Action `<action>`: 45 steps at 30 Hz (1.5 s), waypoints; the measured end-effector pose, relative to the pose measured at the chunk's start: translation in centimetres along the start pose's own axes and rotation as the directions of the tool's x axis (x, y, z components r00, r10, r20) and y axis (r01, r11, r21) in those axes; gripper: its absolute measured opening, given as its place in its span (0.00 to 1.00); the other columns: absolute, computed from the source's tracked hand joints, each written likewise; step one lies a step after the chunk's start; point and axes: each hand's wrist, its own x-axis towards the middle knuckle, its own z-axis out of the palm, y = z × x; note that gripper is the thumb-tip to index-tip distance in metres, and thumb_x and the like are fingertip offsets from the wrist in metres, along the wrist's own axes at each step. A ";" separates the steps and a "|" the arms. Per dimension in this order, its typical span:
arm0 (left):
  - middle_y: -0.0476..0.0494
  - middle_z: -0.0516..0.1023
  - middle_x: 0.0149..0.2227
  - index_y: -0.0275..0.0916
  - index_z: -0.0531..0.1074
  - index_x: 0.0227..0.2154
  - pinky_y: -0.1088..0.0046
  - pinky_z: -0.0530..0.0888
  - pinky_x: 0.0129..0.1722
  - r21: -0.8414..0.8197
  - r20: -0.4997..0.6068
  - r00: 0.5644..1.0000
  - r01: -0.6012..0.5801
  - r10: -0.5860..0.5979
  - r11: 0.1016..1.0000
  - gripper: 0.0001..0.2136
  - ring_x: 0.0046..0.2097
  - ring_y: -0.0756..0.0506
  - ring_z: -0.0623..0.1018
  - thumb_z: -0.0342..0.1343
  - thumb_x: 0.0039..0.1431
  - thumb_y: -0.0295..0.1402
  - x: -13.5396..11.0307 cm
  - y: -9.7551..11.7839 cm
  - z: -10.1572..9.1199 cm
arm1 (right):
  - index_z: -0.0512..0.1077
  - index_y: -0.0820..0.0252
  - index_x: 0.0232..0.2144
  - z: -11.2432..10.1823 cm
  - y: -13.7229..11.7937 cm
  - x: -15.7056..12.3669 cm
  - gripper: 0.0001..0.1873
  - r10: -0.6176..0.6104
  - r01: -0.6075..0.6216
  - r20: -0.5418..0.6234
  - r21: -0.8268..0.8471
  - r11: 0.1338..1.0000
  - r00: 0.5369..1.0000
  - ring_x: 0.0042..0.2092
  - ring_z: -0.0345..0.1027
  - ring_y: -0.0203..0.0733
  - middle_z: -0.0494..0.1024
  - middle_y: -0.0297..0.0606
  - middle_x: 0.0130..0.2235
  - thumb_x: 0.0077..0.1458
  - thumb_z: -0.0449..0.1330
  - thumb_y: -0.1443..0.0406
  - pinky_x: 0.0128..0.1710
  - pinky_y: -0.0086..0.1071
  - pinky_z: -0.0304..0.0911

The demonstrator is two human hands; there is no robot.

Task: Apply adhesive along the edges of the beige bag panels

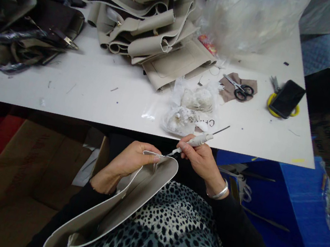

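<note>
Unreadable handwriting (206,122) on plastic bag (181,120), blurred lettering (35,154) on cardboard box (3,180)

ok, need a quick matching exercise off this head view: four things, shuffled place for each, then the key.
1. white-handled tool
2. phone
3. black-handled scissors
4. beige piece

A. on the brown scrap
B. gripped by the left hand
C. on top of a yellow item
D. in the right hand

Pairs: 1-D, 2-C, 3-A, 4-B

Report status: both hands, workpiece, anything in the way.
Left hand pinching beige piece by rim. Right hand gripping white-handled tool, tip at rim. Beige piece gaping open. Left thumb near tip.
</note>
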 end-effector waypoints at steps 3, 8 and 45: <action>0.41 0.86 0.33 0.38 0.85 0.32 0.70 0.73 0.33 -0.008 0.013 1.000 -0.003 0.003 1.000 0.12 0.33 0.43 0.80 0.70 0.47 0.40 0.0 0.0 0.0 | 0.76 0.57 0.34 0.2 -0.2 0.2 0.20 -0.021 0.022 0.025 -0.024 0.999 0.999 0.30 0.68 0.36 0.73 0.31 0.28 0.69 0.61 0.49 0.33 0.31 0.64; 0.42 0.86 0.33 0.38 0.85 0.31 0.69 0.73 0.35 0.003 -0.001 1.000 -0.019 0.019 1.000 0.11 0.35 0.43 0.80 0.70 0.47 0.39 0.0 -0.2 0.1 | 0.76 0.57 0.32 0.6 -0.6 0.5 0.20 -0.047 0.048 0.046 -0.010 0.999 0.998 0.30 0.68 0.36 0.75 0.33 0.31 0.68 0.61 0.49 0.34 0.32 0.66; 0.48 0.77 0.27 0.36 0.78 0.28 0.71 0.68 0.34 -0.042 -0.177 0.964 -0.211 0.200 0.977 0.09 0.30 0.47 0.72 0.67 0.47 0.37 -1.4 -1.2 2.8 | 0.76 0.54 0.51 2.6 -1.7 -4.6 0.17 -0.120 0.170 -0.364 0.108 0.980 0.924 0.26 0.69 0.36 0.81 0.32 0.30 0.72 0.59 0.51 0.28 0.31 0.66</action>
